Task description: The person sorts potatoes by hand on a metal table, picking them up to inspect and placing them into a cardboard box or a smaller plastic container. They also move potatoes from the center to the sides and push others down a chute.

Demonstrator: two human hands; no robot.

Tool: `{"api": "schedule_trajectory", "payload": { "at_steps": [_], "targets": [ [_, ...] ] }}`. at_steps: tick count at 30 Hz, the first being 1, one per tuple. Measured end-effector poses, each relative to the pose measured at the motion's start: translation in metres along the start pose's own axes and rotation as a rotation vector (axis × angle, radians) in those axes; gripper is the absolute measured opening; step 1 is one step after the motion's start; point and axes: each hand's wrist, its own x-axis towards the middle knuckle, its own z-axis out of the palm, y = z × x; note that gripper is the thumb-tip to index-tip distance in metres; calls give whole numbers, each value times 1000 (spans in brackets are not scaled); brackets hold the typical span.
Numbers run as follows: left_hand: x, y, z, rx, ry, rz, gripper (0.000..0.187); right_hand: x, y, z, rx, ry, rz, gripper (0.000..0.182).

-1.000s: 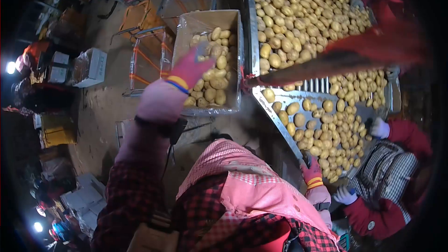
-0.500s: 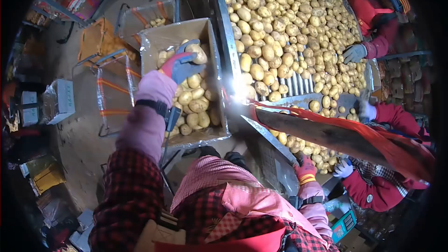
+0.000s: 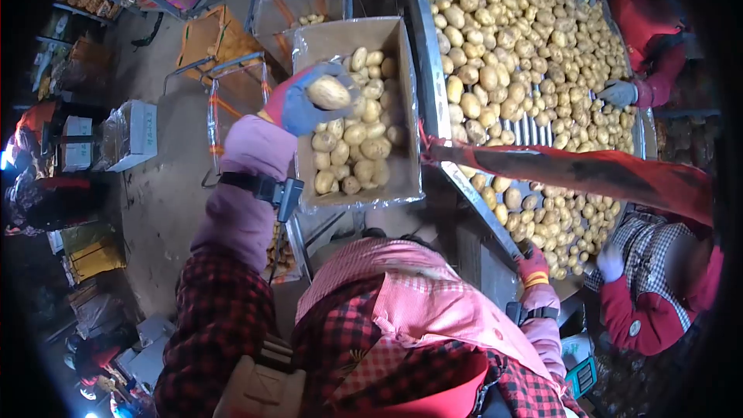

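Potato (image 3: 329, 93) sits gripped in left hand (image 3: 298, 105); right hand (image 3: 532, 263), well apart, closure unclear.

Gloved hands (image 3: 298, 111) (image 3: 532, 265) well apart

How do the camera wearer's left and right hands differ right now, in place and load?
The left hand holds a potato; no potato shows in the right hand. The left hand is over the cardboard box, while the right hand is at the table's metal edge. The left glove shows blue and pink; the right shows mostly red-pink. Both hands are gloved.
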Motion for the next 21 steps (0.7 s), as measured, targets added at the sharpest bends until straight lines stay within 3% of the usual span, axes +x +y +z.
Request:
{"api": "schedule_trajectory", "payload": {
  "at_steps": [4, 6, 8, 9, 11, 14, 16, 18, 20, 21],
  "targets": [
    [-34, 15, -27, 385, 34, -50, 60, 7, 12, 9, 121, -8, -69, 64],
    [-33, -14, -36, 422, 59, -98, 59, -1, -3, -3, 105, -27, -28, 62],
    [-23, -3, -26, 543, 65, -73, 59, -1, -8, -4, 105, -29, -13, 60],
    [-12, -8, -24, 225, 40, -175, 65, 5, 0, 2, 113, -24, -16, 61],
    [-6, 9, -5, -207, 188, -313, 74, 12, 12, 9, 117, -36, -29, 62],
    [-14, -14, 9, -561, 169, -701, 89, 2, 0, 6, -21, 38, 49, 62],
    [-32, -55, 23, -170, -55, -753, 99, 0, 1, 7, 30, 39, 12, 62],
    [-49, -57, 47, 204, -274, -615, 105, -4, -2, 6, 60, 39, 6, 62],
    [-37, -51, 71, -64, -113, -893, 95, -8, -9, 1, 61, 38, 29, 62],
    [-25, -57, 87, -267, 105, -1157, 85, -8, -8, 3, 65, 46, 27, 61]
  ]
}}
